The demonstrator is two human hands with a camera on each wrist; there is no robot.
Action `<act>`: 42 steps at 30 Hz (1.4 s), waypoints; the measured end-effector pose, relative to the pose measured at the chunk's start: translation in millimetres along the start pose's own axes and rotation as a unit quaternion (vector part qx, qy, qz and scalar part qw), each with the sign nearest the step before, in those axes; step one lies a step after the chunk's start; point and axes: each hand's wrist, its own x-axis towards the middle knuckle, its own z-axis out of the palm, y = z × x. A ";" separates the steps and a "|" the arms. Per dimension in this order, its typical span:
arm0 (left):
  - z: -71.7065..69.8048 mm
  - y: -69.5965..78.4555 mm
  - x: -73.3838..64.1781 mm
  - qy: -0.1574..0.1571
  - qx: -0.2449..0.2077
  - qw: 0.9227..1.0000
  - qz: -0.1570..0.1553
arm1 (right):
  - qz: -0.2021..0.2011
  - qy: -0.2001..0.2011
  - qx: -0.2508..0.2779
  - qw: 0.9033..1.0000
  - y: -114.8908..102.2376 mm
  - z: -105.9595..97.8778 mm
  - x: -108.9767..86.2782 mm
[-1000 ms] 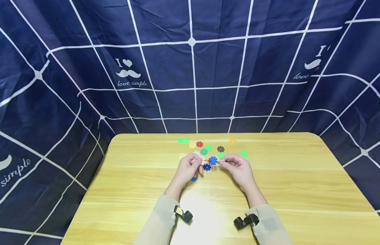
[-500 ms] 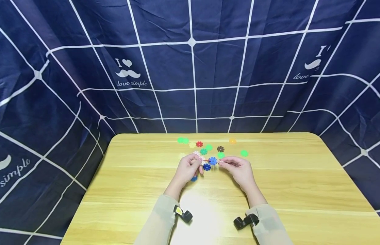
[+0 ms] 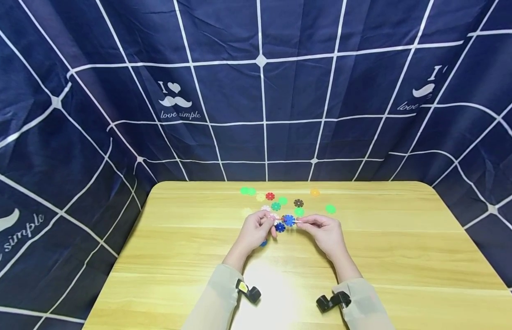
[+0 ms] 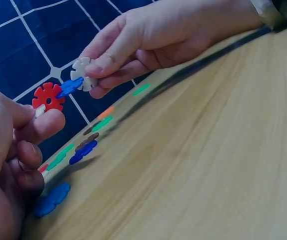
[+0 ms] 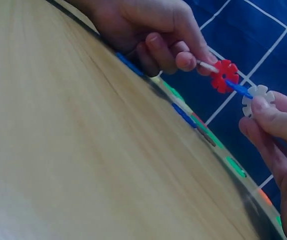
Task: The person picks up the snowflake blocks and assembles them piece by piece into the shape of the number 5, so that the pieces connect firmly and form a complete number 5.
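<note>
Joined notched plastic discs form a short chain held above the table between both hands. My left hand pinches a white disc at one end, mostly hidden by the fingers. A red notched disc is slotted to it, and a blue notched disc follows. At the other end, my right hand grips a white notched disc between thumb and fingers; it meets the blue one. A dark blue disc lies on the table below the chain, and another blue disc lies beneath my left hand.
Loose discs lie on the wooden table beyond the hands: several green ones, a red disc, a brown disc, an orange disc and a pale yellow disc. A dark blue curtain hangs behind.
The head view has tipped slightly, so everything sits a little lower. The right hand and blue disc have come marginally nearer the body. Both hands keep hold of the chain.
</note>
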 end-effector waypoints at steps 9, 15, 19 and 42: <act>-1.9 -0.1 -0.7 0.007 -0.032 0.999 0.001 | -0.019 -0.008 0.027 0.999 -1.3 3.7 -0.2; -2.0 -0.1 0.6 0.014 -0.060 0.998 0.009 | -0.028 -0.022 0.049 0.998 -0.6 5.5 -0.9; -1.9 0.1 1.6 0.013 -0.062 0.998 0.017 | -0.029 -0.025 0.051 0.998 -2.3 5.1 -1.2; 0.5 -0.9 2.3 0.044 -0.067 0.997 0.009 | 0.061 0.038 -0.037 0.997 2.4 -32.4 9.1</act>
